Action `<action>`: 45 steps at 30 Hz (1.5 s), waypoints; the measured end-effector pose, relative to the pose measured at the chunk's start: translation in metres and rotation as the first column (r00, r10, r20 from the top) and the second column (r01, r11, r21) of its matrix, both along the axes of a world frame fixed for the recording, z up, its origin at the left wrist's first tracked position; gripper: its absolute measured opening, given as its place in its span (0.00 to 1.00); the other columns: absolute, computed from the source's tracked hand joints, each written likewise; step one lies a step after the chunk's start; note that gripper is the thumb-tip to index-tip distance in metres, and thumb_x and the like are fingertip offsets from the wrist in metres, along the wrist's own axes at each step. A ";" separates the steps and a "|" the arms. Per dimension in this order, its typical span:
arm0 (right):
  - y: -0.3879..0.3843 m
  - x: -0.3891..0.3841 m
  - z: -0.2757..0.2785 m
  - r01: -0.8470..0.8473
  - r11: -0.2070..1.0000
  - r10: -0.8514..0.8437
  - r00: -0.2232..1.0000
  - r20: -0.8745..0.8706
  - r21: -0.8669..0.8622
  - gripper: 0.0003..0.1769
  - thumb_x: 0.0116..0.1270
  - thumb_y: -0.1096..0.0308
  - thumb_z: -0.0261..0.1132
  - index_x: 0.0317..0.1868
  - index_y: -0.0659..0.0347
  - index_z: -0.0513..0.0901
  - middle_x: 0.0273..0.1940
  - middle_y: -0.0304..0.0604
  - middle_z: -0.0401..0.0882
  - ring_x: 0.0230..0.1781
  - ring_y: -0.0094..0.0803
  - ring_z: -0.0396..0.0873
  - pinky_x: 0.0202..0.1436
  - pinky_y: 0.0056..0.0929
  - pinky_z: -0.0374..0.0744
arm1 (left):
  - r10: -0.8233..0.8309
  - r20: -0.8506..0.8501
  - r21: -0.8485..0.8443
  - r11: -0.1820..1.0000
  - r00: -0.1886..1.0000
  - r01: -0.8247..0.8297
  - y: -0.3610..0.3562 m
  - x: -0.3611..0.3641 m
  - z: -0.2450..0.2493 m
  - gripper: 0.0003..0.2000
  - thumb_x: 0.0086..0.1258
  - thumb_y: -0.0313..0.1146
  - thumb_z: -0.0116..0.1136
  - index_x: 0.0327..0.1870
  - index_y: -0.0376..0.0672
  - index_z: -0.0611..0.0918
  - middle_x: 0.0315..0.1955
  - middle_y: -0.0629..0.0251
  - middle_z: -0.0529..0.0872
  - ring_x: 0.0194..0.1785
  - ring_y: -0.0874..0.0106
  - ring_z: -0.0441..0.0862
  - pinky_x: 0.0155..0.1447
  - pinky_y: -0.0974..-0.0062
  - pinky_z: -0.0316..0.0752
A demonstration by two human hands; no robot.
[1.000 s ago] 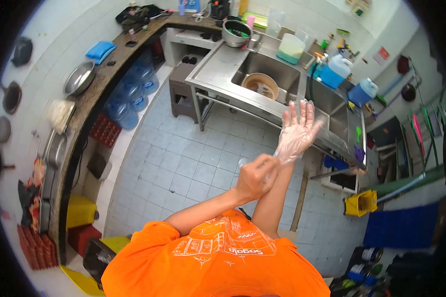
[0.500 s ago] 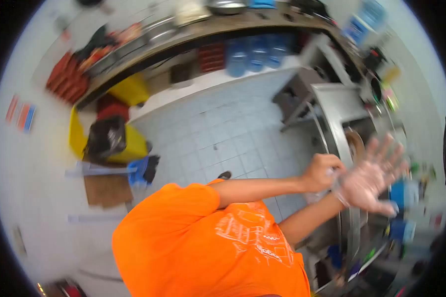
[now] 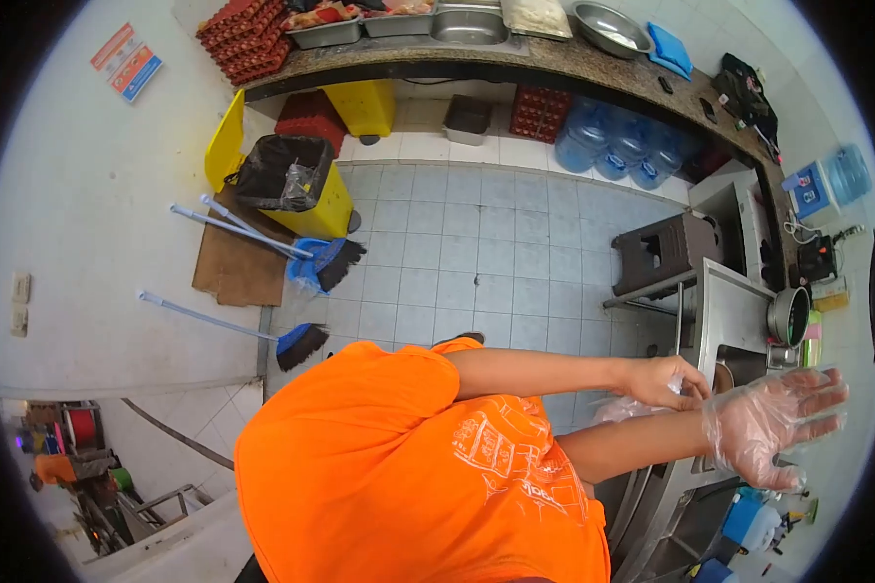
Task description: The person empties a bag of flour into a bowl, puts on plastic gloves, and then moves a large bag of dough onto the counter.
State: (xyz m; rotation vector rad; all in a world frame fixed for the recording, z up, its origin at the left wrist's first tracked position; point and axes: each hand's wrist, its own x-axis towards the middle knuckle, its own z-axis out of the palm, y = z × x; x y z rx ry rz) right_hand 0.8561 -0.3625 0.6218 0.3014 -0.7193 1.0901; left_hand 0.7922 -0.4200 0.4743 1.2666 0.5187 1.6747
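Observation:
My right hand (image 3: 776, 428) is stretched out to the right with its fingers spread and palm turned up. It wears a thin clear plastic glove (image 3: 744, 437), loose and wrinkled about the wrist. Beside that wrist, my left hand (image 3: 663, 382) is closed in a pinch, its fingertips at the glove's cuff. Crumpled clear plastic (image 3: 624, 408), which looks like another disposable glove, hangs from my left hand over the right forearm. Below both hands is a steel sink unit (image 3: 724, 301), partly covered by them.
A granite counter (image 3: 515, 60) with trays and a steel bowl (image 3: 612, 27) runs along the back. Water jugs (image 3: 585, 136) stand beneath it. Left are a yellow bin (image 3: 332, 206) and a broom (image 3: 301, 345). A brown stool (image 3: 666, 248) stands near the sink.
The view has swung left and tilted, and is sharper. My gloved right hand has turned slightly and moved right and down in view; my left hand stays by its wrist.

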 end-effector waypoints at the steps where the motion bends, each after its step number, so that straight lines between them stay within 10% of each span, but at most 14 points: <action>1: 0.001 0.003 -0.002 0.012 1.000 -0.012 1.000 0.004 0.002 0.46 0.57 0.45 0.70 0.65 0.73 0.70 0.70 0.71 0.63 0.73 0.62 0.62 0.71 0.53 0.68 | -0.075 0.130 -0.037 0.996 0.989 0.080 0.002 0.000 0.004 0.10 0.72 0.30 0.65 0.49 0.33 0.86 0.40 0.65 0.91 0.45 0.78 0.85 0.53 0.75 0.78; 4: -0.001 0.004 -0.003 -0.129 0.991 0.130 0.991 -0.009 0.043 0.41 0.59 0.48 0.70 0.64 0.73 0.73 0.69 0.68 0.67 0.74 0.56 0.63 0.70 0.50 0.69 | -0.289 0.241 -0.049 0.950 0.926 0.309 0.019 0.002 0.003 0.10 0.74 0.30 0.63 0.48 0.32 0.86 0.39 0.65 0.90 0.43 0.78 0.84 0.52 0.76 0.78; 6: -0.009 0.009 -0.002 -0.610 0.747 0.640 0.768 -0.036 0.265 0.39 0.62 0.51 0.68 0.66 0.71 0.73 0.69 0.61 0.69 0.73 0.52 0.66 0.72 0.49 0.69 | -0.287 0.125 -0.059 0.954 0.950 0.296 0.023 0.006 0.000 0.09 0.74 0.30 0.63 0.46 0.32 0.86 0.38 0.65 0.90 0.42 0.78 0.83 0.51 0.75 0.78; 9: -0.006 0.026 -0.003 -0.566 0.766 0.609 0.791 -0.058 0.305 0.37 0.64 0.51 0.65 0.68 0.68 0.73 0.71 0.56 0.69 0.72 0.52 0.68 0.74 0.52 0.66 | -0.274 -0.048 -0.037 0.961 0.960 0.273 0.022 0.011 -0.003 0.08 0.73 0.29 0.64 0.43 0.32 0.87 0.36 0.64 0.90 0.41 0.79 0.82 0.50 0.75 0.78; 13: -0.024 0.034 0.008 -0.327 0.907 0.316 0.945 0.083 0.266 0.37 0.70 0.49 0.61 0.71 0.66 0.69 0.72 0.58 0.69 0.73 0.51 0.68 0.76 0.59 0.63 | -0.336 -0.071 -0.168 0.932 0.939 0.321 0.004 0.001 -0.007 0.10 0.72 0.33 0.67 0.41 0.34 0.87 0.36 0.64 0.90 0.43 0.77 0.83 0.51 0.74 0.78; 15: -0.031 0.040 0.009 -0.005 0.997 -0.005 0.990 0.139 0.077 0.38 0.72 0.46 0.59 0.72 0.66 0.68 0.73 0.59 0.68 0.74 0.52 0.67 0.76 0.59 0.64 | -0.073 -0.115 -0.156 0.986 0.991 0.055 -0.004 -0.006 -0.006 0.18 0.64 0.39 0.75 0.49 0.37 0.86 0.41 0.65 0.89 0.48 0.78 0.83 0.52 0.72 0.78; 21: -0.022 0.025 -0.019 0.703 0.709 -0.504 0.553 0.663 -0.048 0.52 0.73 0.30 0.51 0.81 0.61 0.50 0.79 0.64 0.53 0.78 0.59 0.59 0.78 0.59 0.58 | 0.331 -0.292 0.342 0.912 0.897 -0.226 -0.022 -0.004 0.053 0.37 0.44 0.44 0.86 0.57 0.42 0.80 0.48 0.58 0.83 0.46 0.71 0.82 0.41 0.74 0.77; 26: 0.003 0.050 -0.049 0.696 0.714 -0.424 0.344 0.838 0.076 0.68 0.64 0.23 0.56 0.82 0.64 0.31 0.82 0.63 0.31 0.84 0.50 0.34 0.84 0.42 0.41 | 0.475 -0.367 0.451 0.843 0.800 -0.294 -0.021 0.011 0.026 0.16 0.52 0.22 0.74 0.44 0.38 0.85 0.36 0.58 0.85 0.31 0.68 0.82 0.34 0.74 0.75; 28: 0.010 0.056 -0.058 0.702 0.712 -0.386 0.416 0.823 -0.021 0.66 0.66 0.38 0.68 0.82 0.65 0.33 0.82 0.65 0.31 0.84 0.51 0.33 0.84 0.41 0.40 | 0.457 -0.377 0.472 0.843 0.806 -0.257 -0.023 0.012 0.013 0.13 0.54 0.18 0.70 0.41 0.38 0.85 0.35 0.57 0.86 0.30 0.68 0.81 0.34 0.73 0.74; 30: 0.022 0.061 -0.069 0.875 0.482 -0.519 0.239 0.821 0.051 0.40 0.64 0.64 0.73 0.71 0.71 0.66 0.69 0.64 0.70 0.71 0.53 0.70 0.74 0.42 0.68 | 0.488 -0.446 0.412 0.856 0.750 -0.312 -0.030 0.011 0.005 0.12 0.55 0.17 0.70 0.41 0.38 0.85 0.36 0.57 0.85 0.33 0.67 0.82 0.37 0.72 0.76; 32: 0.038 0.066 -0.089 0.954 0.271 -0.663 0.086 0.744 0.131 0.27 0.64 0.63 0.72 0.60 0.68 0.77 0.57 0.59 0.80 0.58 0.52 0.80 0.63 0.44 0.77 | 0.486 -0.439 0.390 0.861 0.756 -0.327 -0.027 0.009 0.005 0.11 0.57 0.18 0.70 0.40 0.37 0.85 0.36 0.57 0.85 0.35 0.67 0.82 0.39 0.71 0.76; 36: 0.024 0.072 -0.080 0.908 0.406 -0.423 0.289 0.859 -0.105 0.25 0.64 0.58 0.72 0.57 0.64 0.82 0.58 0.59 0.80 0.59 0.55 0.79 0.64 0.44 0.76 | 0.541 -0.347 0.231 0.841 0.766 -0.490 -0.020 0.030 0.021 0.07 0.61 0.18 0.69 0.38 0.36 0.85 0.36 0.58 0.85 0.39 0.66 0.82 0.43 0.71 0.76; 40: 0.022 0.087 -0.093 0.949 0.204 -0.553 -0.089 0.829 0.239 0.42 0.60 0.49 0.74 0.67 0.69 0.74 0.65 0.68 0.72 0.67 0.59 0.72 0.73 0.48 0.68 | 0.513 -0.468 0.471 0.834 0.719 -0.288 -0.014 0.027 0.009 0.09 0.61 0.19 0.71 0.41 0.35 0.86 0.32 0.60 0.83 0.36 0.69 0.79 0.37 0.75 0.72; 45: 0.007 0.121 -0.108 0.942 0.336 -0.465 0.166 0.870 0.000 0.36 0.64 0.53 0.74 0.65 0.67 0.75 0.60 0.59 0.80 0.61 0.46 0.80 0.65 0.38 0.77 | 0.050 -0.569 -0.091 0.988 0.821 -0.124 -0.018 0.018 -0.023 0.06 0.70 0.28 0.67 0.42 0.36 0.85 0.35 0.67 0.84 0.38 0.73 0.80 0.42 0.75 0.75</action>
